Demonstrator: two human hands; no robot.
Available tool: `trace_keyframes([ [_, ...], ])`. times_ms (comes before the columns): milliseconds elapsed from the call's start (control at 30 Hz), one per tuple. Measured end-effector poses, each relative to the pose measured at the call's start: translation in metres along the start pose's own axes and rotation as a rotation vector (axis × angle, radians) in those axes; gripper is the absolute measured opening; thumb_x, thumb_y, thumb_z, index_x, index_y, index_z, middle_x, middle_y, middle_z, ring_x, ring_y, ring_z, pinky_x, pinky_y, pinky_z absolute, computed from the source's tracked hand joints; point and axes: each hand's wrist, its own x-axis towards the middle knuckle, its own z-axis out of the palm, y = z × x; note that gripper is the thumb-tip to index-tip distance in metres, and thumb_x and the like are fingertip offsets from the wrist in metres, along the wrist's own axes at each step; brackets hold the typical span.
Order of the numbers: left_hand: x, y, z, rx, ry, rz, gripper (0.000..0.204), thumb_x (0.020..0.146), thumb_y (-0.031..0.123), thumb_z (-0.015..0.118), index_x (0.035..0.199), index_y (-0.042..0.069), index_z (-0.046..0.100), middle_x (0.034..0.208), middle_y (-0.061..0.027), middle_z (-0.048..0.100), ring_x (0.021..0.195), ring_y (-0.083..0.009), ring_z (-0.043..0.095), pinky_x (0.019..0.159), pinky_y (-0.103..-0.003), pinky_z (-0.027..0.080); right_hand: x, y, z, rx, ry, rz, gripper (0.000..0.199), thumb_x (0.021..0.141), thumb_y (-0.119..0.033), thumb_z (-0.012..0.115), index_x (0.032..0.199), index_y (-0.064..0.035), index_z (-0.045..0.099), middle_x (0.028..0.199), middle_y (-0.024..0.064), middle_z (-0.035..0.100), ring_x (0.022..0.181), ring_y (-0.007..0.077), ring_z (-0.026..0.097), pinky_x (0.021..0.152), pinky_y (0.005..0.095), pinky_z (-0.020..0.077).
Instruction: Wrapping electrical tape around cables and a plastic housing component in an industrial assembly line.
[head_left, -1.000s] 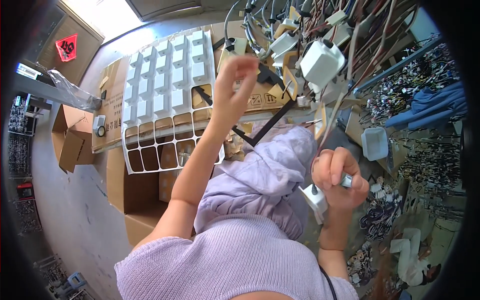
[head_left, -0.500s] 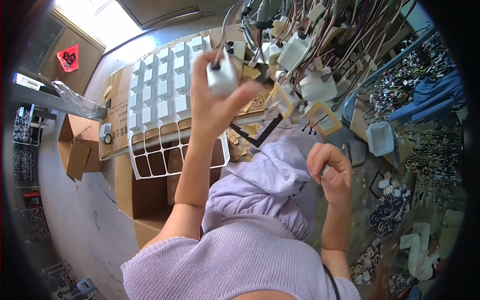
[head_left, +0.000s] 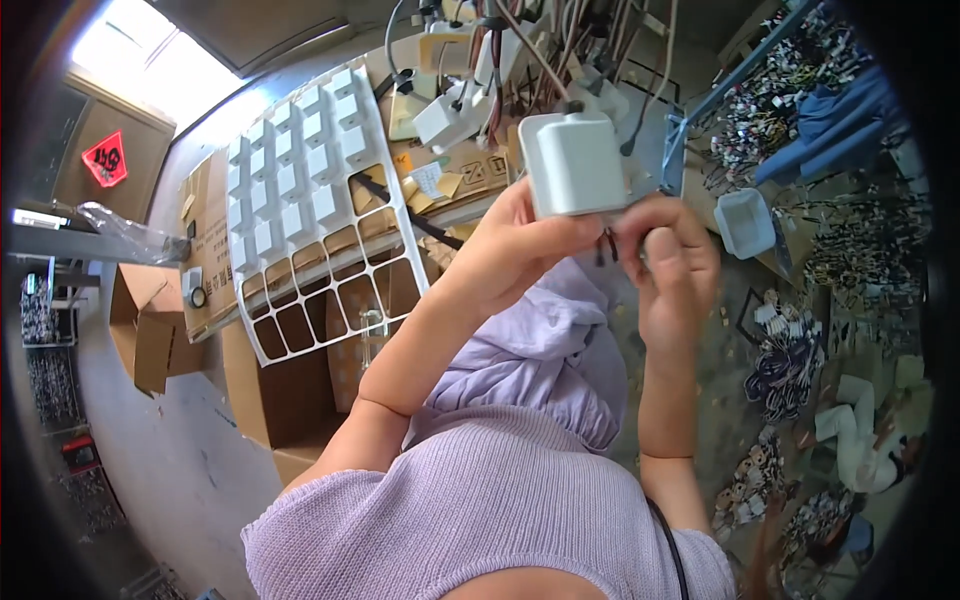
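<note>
A white plastic housing (head_left: 578,165) with a rounded-square shape hangs on a cable (head_left: 535,55) that enters its top. My left hand (head_left: 525,240) grips the housing from below and the left, thumb across its lower edge. Close by its lower right corner is my right hand (head_left: 672,265), with fingers curled and pinched; what they may hold is hidden. Short dark wire ends (head_left: 606,246) stick out under the housing, between the hands. More white housings (head_left: 447,122) dangle on cables behind.
At left, a white grid frame (head_left: 330,283) lies with rows of white boxes (head_left: 290,182) on cardboard. Open cardboard boxes (head_left: 150,330) stand below. To the right are a pale tray (head_left: 745,223), blue cloth (head_left: 835,120), heaps of wires (head_left: 865,240) and another person (head_left: 860,430).
My left hand has moved right with the housing and turned it to show a broad face. My right hand has risen to the housing's lower corner. The view has shifted slightly.
</note>
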Motion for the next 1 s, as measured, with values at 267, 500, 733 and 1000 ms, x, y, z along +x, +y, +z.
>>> trace_keyframes([
  [267, 0.026, 0.001, -0.006, 0.707, -0.098, 0.268, 0.058, 0.089, -0.006, 0.050, 0.143, 0.003, 0.031, 0.134, -0.0082, 0.046, 0.127, -0.0177, 0.042, 0.106, -0.032, 0.033, 0.005, -0.006, -0.007, -0.247, 0.061, 0.125, 0.019, 0.091, -0.015, 0.061, 0.094, 0.0029, 0.060, 0.092, 0.0041, 0.059, 0.075, 0.0069, 0.048, 0.071, 0.0212, 0.0406],
  [500, -0.008, 0.011, 0.003, -0.339, -0.345, -0.188, 0.092, 0.069, 0.019, 0.071, 0.147, 0.003, 0.026, 0.144, -0.0138, 0.037, 0.136, -0.0236, 0.037, 0.113, -0.039, 0.027, 0.003, -0.008, 0.002, -0.580, 0.016, -0.299, 0.012, 0.078, -0.005, 0.070, 0.081, -0.0017, 0.059, 0.094, 0.0105, 0.061, 0.084, 0.0218, 0.057, 0.073, 0.0324, 0.0472],
  [733, 0.002, 0.014, 0.006, 0.458, -0.038, 0.226, 0.058, 0.077, 0.001, 0.066, 0.133, 0.001, 0.048, 0.132, -0.0106, 0.051, 0.127, -0.0207, 0.046, 0.105, -0.032, 0.035, 0.006, 0.000, -0.019, -0.336, 0.082, -0.064, 0.018, 0.078, -0.019, 0.058, 0.083, -0.0046, 0.048, 0.074, 0.0007, 0.043, 0.066, 0.0116, 0.039, 0.063, 0.0253, 0.0347],
  [1000, 0.003, -0.002, 0.001, 0.928, 0.139, 0.407, 0.055, 0.072, -0.007, 0.058, 0.125, 0.002, 0.048, 0.115, -0.0057, 0.053, 0.110, -0.0135, 0.049, 0.095, -0.026, 0.037, 0.028, -0.023, -0.014, -0.255, -0.098, 0.194, 0.040, 0.080, 0.003, 0.064, 0.118, 0.0004, 0.051, 0.113, 0.0054, 0.049, 0.102, 0.0110, 0.051, 0.091, 0.0248, 0.0407],
])
